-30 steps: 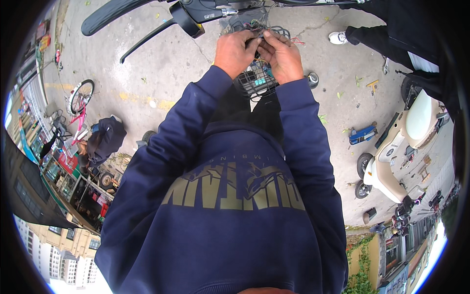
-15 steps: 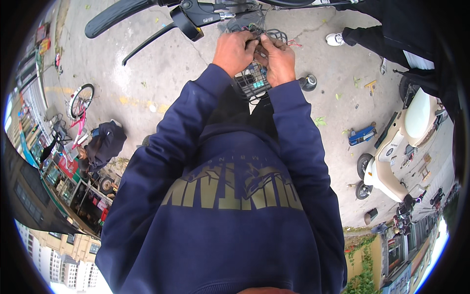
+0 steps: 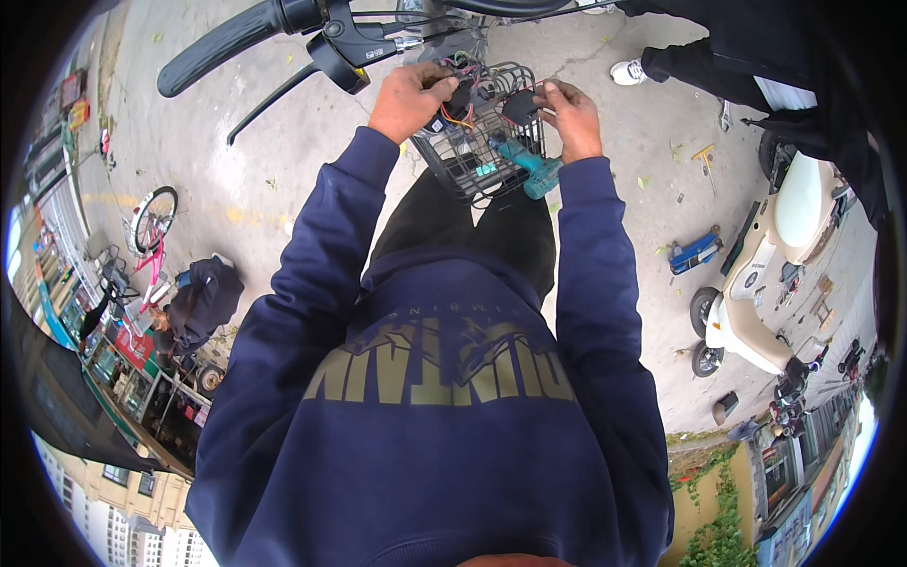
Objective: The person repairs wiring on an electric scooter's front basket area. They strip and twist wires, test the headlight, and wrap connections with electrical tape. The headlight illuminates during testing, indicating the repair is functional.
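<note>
— Where are the two hands held?

— Both are held over the black wire basket point(image 3: 465, 170), with a gap left between them. The left hand point(image 3: 408, 99) is placed at its left side, the right hand point(image 3: 572, 118) at its right.

— What can be said of the left grip?

— It is kept narrow, the thumb drawn close to the curled fingers beside the coloured wires point(image 3: 459, 120). Whether a wire is pinched there cannot be told, as the fingertips are partly hidden.

— And the right grip?

— That one is narrow as well. The fingertips are brought to the edge of a black rounded piece point(image 3: 520, 108) above the basket; whether it is gripped or only touched cannot be told.

— What is contained in the basket?

— A teal power drill point(image 3: 539, 175) is laid aslant in it, with one end set by the near right corner. The wires are bunched toward the far side.

— What else is seen around?

— A handlebar grip point(image 3: 222, 57) and a brake lever point(image 3: 274, 104) are seen at the upper left. On the ground to the right, a yellow-handled tool point(image 3: 703, 154) is laid, and a cream scooter point(image 3: 756, 326) is seen beyond it.
</note>
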Motion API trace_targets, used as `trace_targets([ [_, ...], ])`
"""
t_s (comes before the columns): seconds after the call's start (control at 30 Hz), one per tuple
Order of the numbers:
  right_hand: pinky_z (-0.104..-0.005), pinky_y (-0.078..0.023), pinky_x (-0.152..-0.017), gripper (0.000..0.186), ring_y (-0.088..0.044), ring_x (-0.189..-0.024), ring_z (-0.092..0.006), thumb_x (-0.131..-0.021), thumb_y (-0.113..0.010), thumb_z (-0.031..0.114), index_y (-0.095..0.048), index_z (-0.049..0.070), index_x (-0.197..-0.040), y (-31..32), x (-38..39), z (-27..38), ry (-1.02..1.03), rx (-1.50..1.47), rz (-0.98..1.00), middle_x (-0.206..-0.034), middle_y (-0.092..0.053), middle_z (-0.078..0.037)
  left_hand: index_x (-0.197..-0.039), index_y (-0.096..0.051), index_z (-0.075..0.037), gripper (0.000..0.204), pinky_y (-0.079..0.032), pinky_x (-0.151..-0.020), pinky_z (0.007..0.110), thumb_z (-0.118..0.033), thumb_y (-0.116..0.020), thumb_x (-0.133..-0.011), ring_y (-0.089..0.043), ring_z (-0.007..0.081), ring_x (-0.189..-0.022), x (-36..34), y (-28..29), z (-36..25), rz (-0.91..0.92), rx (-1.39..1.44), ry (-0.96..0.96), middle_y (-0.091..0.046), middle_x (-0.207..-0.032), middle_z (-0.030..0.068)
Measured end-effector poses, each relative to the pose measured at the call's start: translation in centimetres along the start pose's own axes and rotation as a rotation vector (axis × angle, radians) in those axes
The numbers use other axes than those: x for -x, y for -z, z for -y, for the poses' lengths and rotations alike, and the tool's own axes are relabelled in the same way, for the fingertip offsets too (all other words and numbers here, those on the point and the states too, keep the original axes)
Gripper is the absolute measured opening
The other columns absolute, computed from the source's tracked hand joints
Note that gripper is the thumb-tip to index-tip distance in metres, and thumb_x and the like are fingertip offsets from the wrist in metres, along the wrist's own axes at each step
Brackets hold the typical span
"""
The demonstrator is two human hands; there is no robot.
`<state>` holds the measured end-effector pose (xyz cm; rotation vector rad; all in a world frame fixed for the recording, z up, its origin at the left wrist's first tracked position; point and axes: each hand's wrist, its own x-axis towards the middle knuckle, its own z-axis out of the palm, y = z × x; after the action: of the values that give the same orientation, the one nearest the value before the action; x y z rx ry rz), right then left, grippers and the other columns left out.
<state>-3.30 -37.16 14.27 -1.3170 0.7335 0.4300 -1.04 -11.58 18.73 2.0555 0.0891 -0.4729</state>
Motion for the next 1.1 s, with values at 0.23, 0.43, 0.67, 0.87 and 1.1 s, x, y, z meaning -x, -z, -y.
trace_targets([
  [0.23, -0.0384, -0.056, -0.083, 0.025, -0.067, -0.098, -0.026, -0.097, -0.059, 0.015, -0.058, -0.002, -0.114, -2.8, 1.3, -7.4, -0.313, -0.27, -0.049, -0.112, -0.066, -0.015, -0.099, -0.071, 0.007, 0.028, -0.051, -0.068, 0.028, -0.019, -0.071, -0.088, -0.065, 0.015, -0.07, -0.4, 0.7, -1.0, 0.097, 0.159, 0.138, -0.071, -0.079, 0.0083],
  [0.43, -0.0492, -0.042, -0.109, 0.043, -0.057, -0.123, -0.0314, -0.091, -0.059, 0.001, -0.051, 0.008, -0.132, -5.4, 7.3, -10.6, -0.419, -0.843, 0.404, -0.131, -0.059, -0.011, -0.104, -0.071, 0.001, 0.027, -0.046, -0.065, 0.019, -0.021, -0.074, -0.089, -0.062, 0.0059, -0.072, -0.8, 1.5, -3.0, 0.22, 0.35, 0.469, -0.07, -0.084, 0.0019],
  [0.67, -0.0434, -0.048, -0.099, 0.046, -0.058, -0.119, -0.0203, -0.092, -0.068, 0.009, -0.047, 0.014, -0.133, -6.4, 8.0, -9.8, -0.401, -0.927, 0.5, -0.127, -0.059, -0.004, -0.111, -0.07, 0.0, 0.032, -0.046, -0.068, 0.02, -0.025, -0.073, -0.09, -0.063, 0.0065, -0.076, -0.8, 1.2, -2.9, 0.21, 0.36, 0.505, -0.072, -0.089, 0.0028],
  [0.87, -0.0352, -0.057, -0.079, 0.037, -0.065, -0.101, -0.0173, -0.093, -0.07, 0.016, -0.055, 0.013, -0.126, -6.3, 8.0, -9.2, -0.504, -0.857, 0.398, -0.116, -0.065, -0.004, -0.126, -0.06, 0.004, 0.052, -0.049, -0.098, 0.032, -0.022, -0.079, -0.085, -0.065, 0.0247, -0.109, 1.8, 0.3, -1.6, 0.121, 0.125, 0.138, -0.067, -0.118, 0.0158],
  [1.1, -0.0322, -0.059, -0.077, 0.035, -0.068, -0.097, -0.0191, -0.095, -0.068, 0.026, -0.058, 0.009, -0.124, -5.3, 9.6, -5.5, -0.649, -0.826, 0.467, -0.111, -0.067, -0.007, -0.133, -0.057, -0.016, 0.075, -0.041, -0.111, 0.043, -0.018, -0.089, -0.065, -0.044, 0.0354, -0.135, 5.2, 3.0, -1.7, 0.464, -0.457, -0.421, -0.047, -0.144, 0.0135],
])
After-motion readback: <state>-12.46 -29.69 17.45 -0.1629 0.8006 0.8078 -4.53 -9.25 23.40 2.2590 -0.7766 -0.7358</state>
